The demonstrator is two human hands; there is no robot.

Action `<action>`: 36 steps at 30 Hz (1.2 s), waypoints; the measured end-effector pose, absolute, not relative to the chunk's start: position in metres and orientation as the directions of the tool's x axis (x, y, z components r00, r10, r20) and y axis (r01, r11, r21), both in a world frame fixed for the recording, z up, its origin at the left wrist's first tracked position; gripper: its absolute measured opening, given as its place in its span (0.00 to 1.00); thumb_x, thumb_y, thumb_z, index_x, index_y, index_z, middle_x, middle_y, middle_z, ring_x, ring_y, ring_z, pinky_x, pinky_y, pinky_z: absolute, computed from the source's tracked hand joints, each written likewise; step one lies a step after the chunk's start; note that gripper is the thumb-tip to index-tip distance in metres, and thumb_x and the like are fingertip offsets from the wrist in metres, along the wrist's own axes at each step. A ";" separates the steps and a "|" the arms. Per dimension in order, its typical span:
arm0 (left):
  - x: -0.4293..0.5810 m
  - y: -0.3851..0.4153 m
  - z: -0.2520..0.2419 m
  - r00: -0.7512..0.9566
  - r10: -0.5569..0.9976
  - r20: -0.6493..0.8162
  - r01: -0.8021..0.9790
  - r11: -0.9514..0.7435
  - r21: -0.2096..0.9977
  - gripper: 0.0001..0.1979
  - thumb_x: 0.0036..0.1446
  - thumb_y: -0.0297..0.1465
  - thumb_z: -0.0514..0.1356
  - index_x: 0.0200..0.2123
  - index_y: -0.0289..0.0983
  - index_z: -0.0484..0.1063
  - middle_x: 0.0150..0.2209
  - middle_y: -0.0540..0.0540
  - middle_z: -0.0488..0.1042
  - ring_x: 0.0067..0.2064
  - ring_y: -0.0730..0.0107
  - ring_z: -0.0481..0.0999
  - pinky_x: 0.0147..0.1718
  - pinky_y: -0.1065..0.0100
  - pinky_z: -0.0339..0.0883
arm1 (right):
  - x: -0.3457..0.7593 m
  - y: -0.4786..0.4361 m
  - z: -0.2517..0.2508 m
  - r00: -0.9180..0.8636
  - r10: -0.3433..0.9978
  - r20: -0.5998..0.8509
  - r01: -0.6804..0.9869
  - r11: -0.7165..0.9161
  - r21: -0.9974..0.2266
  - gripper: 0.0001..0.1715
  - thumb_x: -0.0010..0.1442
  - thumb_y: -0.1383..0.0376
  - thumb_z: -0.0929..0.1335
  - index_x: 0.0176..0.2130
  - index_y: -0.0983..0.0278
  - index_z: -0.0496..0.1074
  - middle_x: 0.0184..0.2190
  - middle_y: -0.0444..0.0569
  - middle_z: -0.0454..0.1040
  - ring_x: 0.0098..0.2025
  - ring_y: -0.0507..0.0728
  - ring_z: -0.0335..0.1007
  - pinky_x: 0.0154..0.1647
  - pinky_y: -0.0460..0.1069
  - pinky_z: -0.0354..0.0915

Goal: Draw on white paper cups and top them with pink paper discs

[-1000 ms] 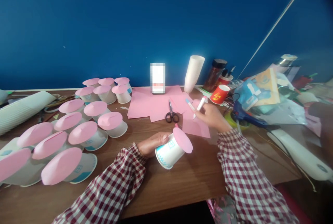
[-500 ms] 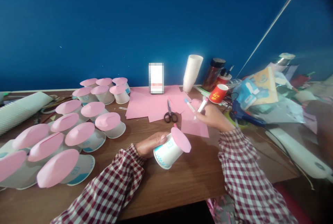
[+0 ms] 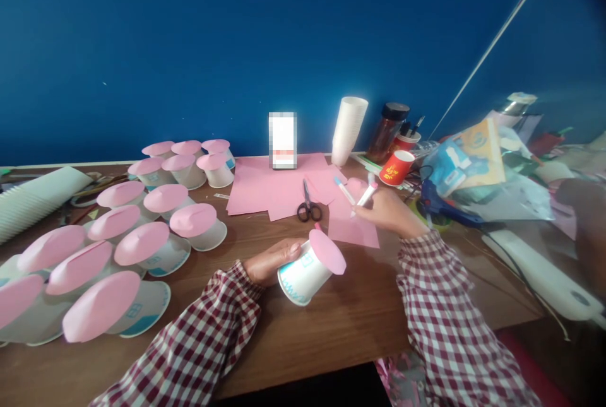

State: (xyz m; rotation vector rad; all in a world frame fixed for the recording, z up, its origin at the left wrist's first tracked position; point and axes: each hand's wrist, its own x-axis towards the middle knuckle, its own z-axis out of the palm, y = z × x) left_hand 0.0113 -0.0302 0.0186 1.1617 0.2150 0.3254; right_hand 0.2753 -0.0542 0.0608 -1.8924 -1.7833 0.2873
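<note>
My left hand (image 3: 277, 260) is wrapped around a white paper cup (image 3: 305, 276) with blue print, tilted above the table. A pink paper cone (image 3: 327, 252) caps the cup's narrow end, facing right. In my right hand (image 3: 386, 208) is a white marker (image 3: 365, 195), pinched with its tip pointing down and left over a pink paper sheet (image 3: 353, 228). A second marker with a blue cap (image 3: 344, 190) lies just left of that hand. Black-handled scissors (image 3: 309, 209) rest between the two hands, on the table by the paper.
Several paper cups with pink cone tops (image 3: 193, 221) stand on the left. Pink sheets (image 3: 253, 186) lie at the back, near a stack of white cups (image 3: 350, 129). On the right are a red cup (image 3: 398, 168), a dark-lidded jar (image 3: 388, 132), plastic bags (image 3: 473, 164) and a white power strip (image 3: 544, 274).
The whole view has shifted very slightly. Both hands keep their holds on the cup and the marker, with hardly any movement.
</note>
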 end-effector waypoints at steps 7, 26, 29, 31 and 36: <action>0.011 -0.030 0.021 0.944 0.328 0.018 -0.144 0.364 0.920 0.28 0.51 0.52 0.58 0.37 0.31 0.75 0.28 0.42 0.72 0.27 0.73 0.67 0.26 0.73 0.58 | 0.277 -0.057 0.064 0.055 0.983 0.178 0.889 0.033 -0.457 0.11 0.51 0.64 0.66 0.21 0.62 0.61 0.20 0.43 0.66 0.24 0.52 0.61 0.26 0.47 0.55; 0.008 -0.030 0.016 0.928 0.373 -0.026 -0.112 0.344 0.932 0.30 0.50 0.54 0.57 0.38 0.30 0.73 0.27 0.43 0.70 0.26 0.72 0.67 0.25 0.72 0.58 | 0.281 -0.059 0.066 0.122 0.960 0.251 0.842 0.034 -0.539 0.13 0.56 0.59 0.66 0.24 0.62 0.65 0.23 0.44 0.69 0.27 0.54 0.65 0.29 0.47 0.57; 0.009 -0.029 0.015 0.927 0.374 -0.025 -0.116 0.349 0.930 0.30 0.50 0.54 0.57 0.37 0.31 0.73 0.26 0.43 0.70 0.26 0.72 0.67 0.24 0.72 0.58 | 0.279 -0.055 0.063 0.157 0.968 0.194 0.860 -0.037 -0.510 0.20 0.55 0.54 0.68 0.20 0.62 0.63 0.19 0.44 0.66 0.24 0.55 0.64 0.26 0.48 0.56; 0.009 -0.030 0.015 0.928 0.373 -0.022 -0.121 0.354 0.927 0.30 0.50 0.54 0.57 0.37 0.31 0.73 0.26 0.43 0.70 0.26 0.73 0.66 0.24 0.72 0.58 | 0.276 -0.051 0.058 0.168 0.973 0.155 0.871 -0.073 -0.485 0.21 0.54 0.53 0.69 0.19 0.62 0.64 0.18 0.45 0.66 0.24 0.56 0.65 0.26 0.49 0.56; 0.008 -0.029 0.012 0.925 0.380 -0.006 -0.138 0.350 0.927 0.31 0.51 0.54 0.57 0.39 0.30 0.73 0.28 0.42 0.71 0.27 0.72 0.67 0.25 0.72 0.59 | 0.270 -0.043 0.044 0.173 0.981 0.091 0.907 -0.123 -0.402 0.17 0.54 0.55 0.69 0.21 0.62 0.68 0.21 0.49 0.71 0.26 0.57 0.69 0.27 0.49 0.59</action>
